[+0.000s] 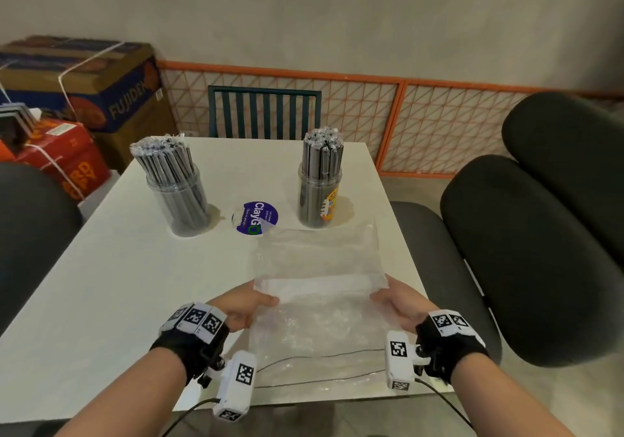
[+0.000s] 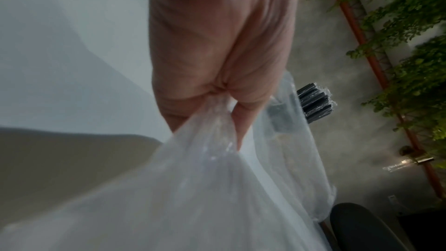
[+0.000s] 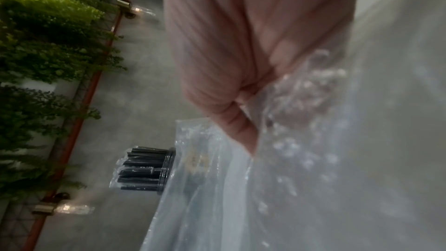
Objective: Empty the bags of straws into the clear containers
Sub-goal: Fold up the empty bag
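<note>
Two hands low over table (image 1: 101, 284), fingers (image 2: 241, 121) pinching seemingly empty bag (image 1: 317, 268) edges

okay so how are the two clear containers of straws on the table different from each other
The left container has no visible label; the right container carries a yellow-orange one. The left container's straws lean and fan out; the right container's straws stand upright, tightly bunched. Both are clear, packed with dark wrapped straws.

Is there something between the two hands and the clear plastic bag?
Nothing visible: the left hand and right hand already pinch the empty clear plastic bag at its side edges.
</note>
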